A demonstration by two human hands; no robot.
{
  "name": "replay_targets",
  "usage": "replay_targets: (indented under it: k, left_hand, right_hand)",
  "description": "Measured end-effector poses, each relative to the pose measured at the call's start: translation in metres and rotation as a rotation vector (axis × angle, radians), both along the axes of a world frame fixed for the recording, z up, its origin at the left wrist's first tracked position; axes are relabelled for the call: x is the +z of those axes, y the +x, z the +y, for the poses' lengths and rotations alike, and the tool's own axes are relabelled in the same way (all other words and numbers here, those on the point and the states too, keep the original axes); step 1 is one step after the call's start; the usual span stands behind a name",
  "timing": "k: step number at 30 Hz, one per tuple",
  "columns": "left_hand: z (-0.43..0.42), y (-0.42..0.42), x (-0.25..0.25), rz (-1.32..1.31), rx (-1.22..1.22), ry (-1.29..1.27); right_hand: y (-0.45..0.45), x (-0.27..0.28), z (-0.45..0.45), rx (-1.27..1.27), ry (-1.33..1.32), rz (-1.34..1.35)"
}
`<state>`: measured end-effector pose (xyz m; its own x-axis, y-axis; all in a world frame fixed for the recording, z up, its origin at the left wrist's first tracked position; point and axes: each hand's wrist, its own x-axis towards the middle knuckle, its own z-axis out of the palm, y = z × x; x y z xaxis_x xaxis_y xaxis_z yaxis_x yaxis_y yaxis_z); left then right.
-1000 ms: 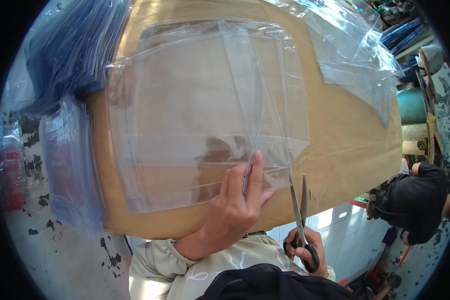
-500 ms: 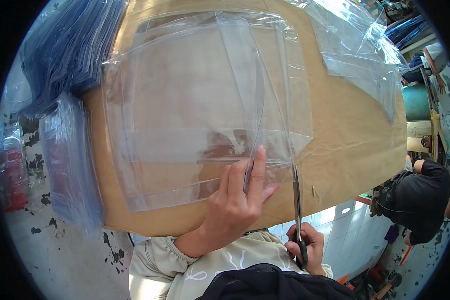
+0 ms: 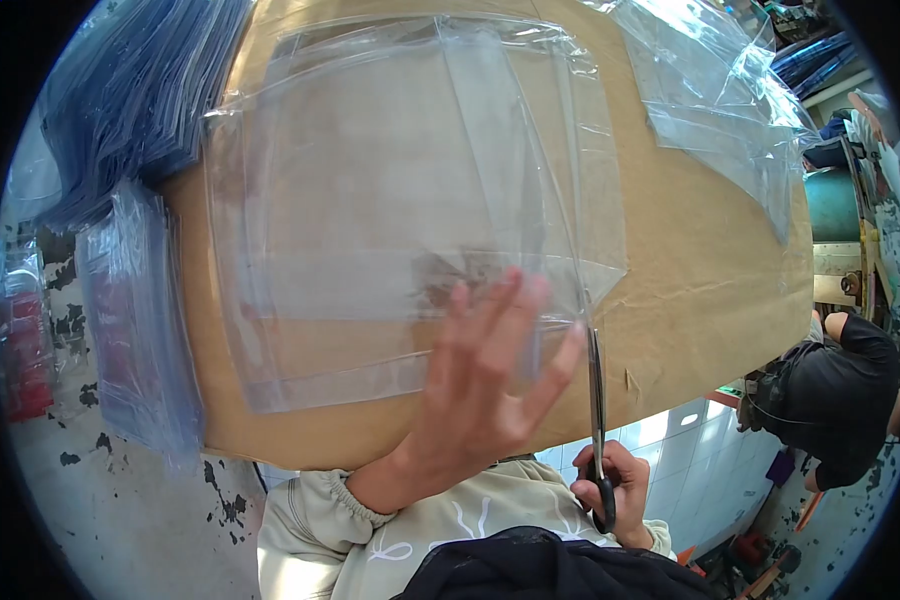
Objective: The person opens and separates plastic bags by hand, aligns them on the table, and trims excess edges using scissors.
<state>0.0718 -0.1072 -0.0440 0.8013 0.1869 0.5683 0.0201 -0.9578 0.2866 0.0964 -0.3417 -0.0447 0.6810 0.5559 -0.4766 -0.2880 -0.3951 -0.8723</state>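
My left hand point(image 3: 475, 400) is over the near right part of the clear plastic sheets point(image 3: 370, 190), fingers spread and smeared by motion. Whether the fingertips touch the plastic I cannot tell. My right hand point(image 3: 625, 492) is closed round the black handles of a pair of scissors point(image 3: 597, 400) at the table's near edge. Their blades point away from me, and the tips are by the sheets' lower right edge. Several sheets lie loosely overlapped, with folds and creases running through them.
Brown paper point(image 3: 710, 300) covers the table. Bluish plastic sheets point(image 3: 150, 90) are stacked at the far left, with another plastic stack point(image 3: 135, 320) nearer. More clear plastic point(image 3: 710, 110) lies at the far right. A person in black point(image 3: 830, 400) is off to the right.
My left hand has spread its fingers and let go of the fold of plastic it pinched, which now lies flatter. My right hand and the scissors have hardly moved.
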Motion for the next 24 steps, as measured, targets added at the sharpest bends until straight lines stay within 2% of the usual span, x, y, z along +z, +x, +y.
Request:
replay_targets:
  k: [2,9,17,24]
  left_hand:
    - [-0.002,0.001,-0.003,0.032,-0.153,-0.085]
    - [-0.007,-0.002,-0.012,-0.071,-0.082,0.007]
    - [-0.015,-0.007,-0.014,-0.095,-0.064,0.075]
    - [-0.018,-0.005,-0.018,-0.175,-0.072,0.035]
  right_hand:
    - [-0.001,0.002,0.001,-0.028,0.046,0.083]
    - [0.000,0.004,0.010,-0.073,0.154,0.202]
    - [0.003,0.009,0.028,-0.096,0.144,0.170]
    - [0.006,0.011,0.030,-0.074,0.100,0.111]
